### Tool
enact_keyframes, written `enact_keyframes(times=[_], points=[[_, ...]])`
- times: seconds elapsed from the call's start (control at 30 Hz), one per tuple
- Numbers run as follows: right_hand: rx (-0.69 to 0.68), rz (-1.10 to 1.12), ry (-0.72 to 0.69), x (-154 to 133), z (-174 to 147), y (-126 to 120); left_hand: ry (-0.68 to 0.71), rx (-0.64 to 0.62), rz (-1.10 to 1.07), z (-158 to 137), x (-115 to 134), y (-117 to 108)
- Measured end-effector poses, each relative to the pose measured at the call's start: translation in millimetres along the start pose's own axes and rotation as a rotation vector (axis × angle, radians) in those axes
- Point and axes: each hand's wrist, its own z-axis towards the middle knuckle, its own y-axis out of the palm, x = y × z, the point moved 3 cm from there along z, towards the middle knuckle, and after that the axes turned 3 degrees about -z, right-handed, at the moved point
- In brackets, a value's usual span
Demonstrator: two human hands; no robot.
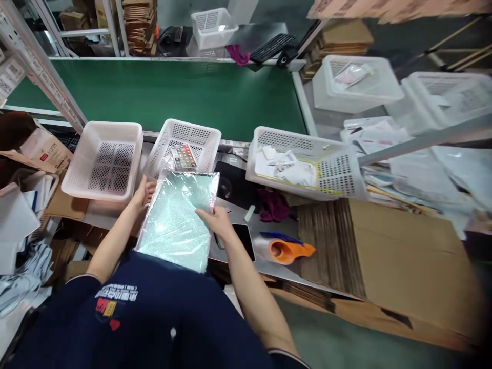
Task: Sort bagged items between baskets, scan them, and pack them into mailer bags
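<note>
A grey workbench ran across the middle of the frame, with a green conveyor belt behind it. On the bench stood three white perforated baskets in a row, left to centre-right. Lower centre lay a shiny green pouch, a dark phone, an orange-handled tool and a purple cloth. Flattened cardboard covered the right end.

Place: a packing line in a factory or warehouse.
Conveyor: a long green belt ran behind the desk.
Containers: white perforated baskets stood in a row.
Stock: flattened cardboard lay stacked; metal racking stood alongside.
</note>
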Motion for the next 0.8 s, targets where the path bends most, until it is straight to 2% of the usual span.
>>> enact_keyframes(times=[0.13, 0.17, 0.23, 0.3, 0.37, 0.43, 0.53, 0.6, 0.67, 0.77, 0.8], points=[[-0.083, 0.102, 0.067, -11, 4, -2, 0.192, 0.116, 0.423, -33, -3, -10], [-0.094, 0.128, 0.078, -14, 2, -2, 0.244, 0.131, 0.449, -38, -3, -9], [-0.108, 0.178, 0.102, -15, -5, -2, 0.317, 0.122, 0.350, -46, -3, -6], [-0.102, 0.260, 0.145, -13, -15, -4, 0.338, 0.082, 0.184, -52, -7, -1], [-0.086, 0.322, 0.172, -8, -24, -7, 0.324, 0.077, 0.132, -59, -14, 4], [-0.091, 0.287, 0.149, -4, -28, -9, 0.338, 0.133, 0.256, -67, -20, 9], [-0.137, 0.162, 0.097, 0, -28, -11, 0.434, 0.277, 0.515, -77, -23, 9], [-0.175, 0.130, 0.083, 0, -26, -13, 0.432, 0.298, 0.545, -77, -23, 1], [-0.198, 0.099, 0.038, -1, -26, -14, 0.334, 0.161, 0.427, -71, -26, -13], [-0.153, 0.028, -0.059, -1, -24, -19, 0.150, -0.165, 0.151, -63, -34, -32], [-0.130, 0.008, -0.082, 1, -21, -19, 0.108, -0.236, 0.086, -62, -37, -35]])
